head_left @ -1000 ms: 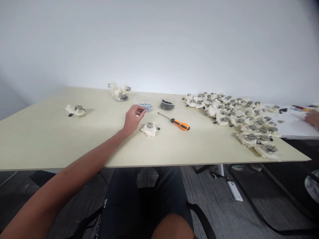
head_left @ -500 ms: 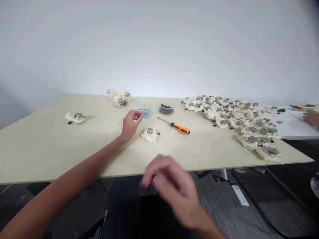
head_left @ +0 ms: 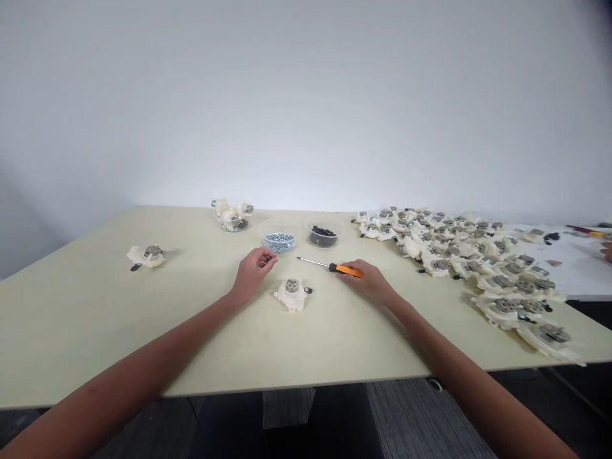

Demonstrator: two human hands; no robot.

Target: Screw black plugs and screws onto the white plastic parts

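My left hand [head_left: 253, 271] rests on the table with its fingertips pinched together, on something too small to make out, just in front of a clear dish of silver screws [head_left: 279, 241]. A cream plastic part with a grey metal core [head_left: 291, 293] lies to the right of that hand. My right hand [head_left: 371, 283] is closed on the orange handle of a screwdriver [head_left: 335, 268], whose steel shaft points left toward the screw dish. A second clear dish with small black pieces [head_left: 324, 235] stands beside the screws.
A large heap of several cream parts [head_left: 468, 261] covers the table's right side. One single part [head_left: 146, 256] lies at the left, a small cluster [head_left: 232, 215] at the back. Another person's hand [head_left: 607, 250] shows at the right edge over a white sheet [head_left: 574, 268].
My right hand came up from below the table and closed on the screwdriver handle. My left hand drew back from the screw dish toward the cream part. The view tilted down.
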